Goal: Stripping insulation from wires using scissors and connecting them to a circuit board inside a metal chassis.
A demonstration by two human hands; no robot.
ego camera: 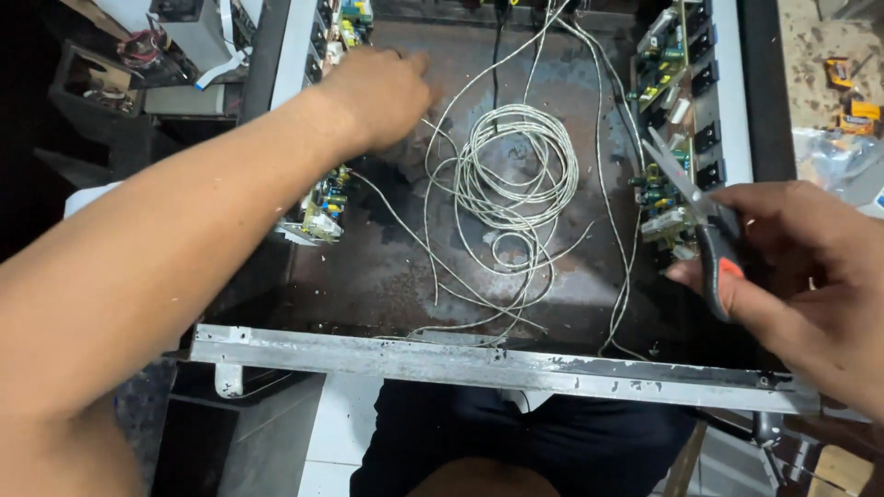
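My left hand (382, 92) reaches into an open metal chassis (479, 364), fingers curled down on the dark floor plate beside loose white wires (433, 138). A coil of white wire (516, 166) lies in the middle of the chassis, with strands trailing toward the front rail. My right hand (801, 276) holds a pair of scissors (704, 221) with black and red handles. The blades are apart and point up-left over the right-hand circuit board (668, 198). Whether my left hand pinches a wire is hidden under the fingers.
Circuit boards with components line the left wall (322, 207) and right wall (677, 55) of the chassis. Black cables (497, 46) enter from the back. Clutter sits outside on the left (138, 55) and a plastic bag at right (838, 156). My dark-clothed legs (516, 442) are below.
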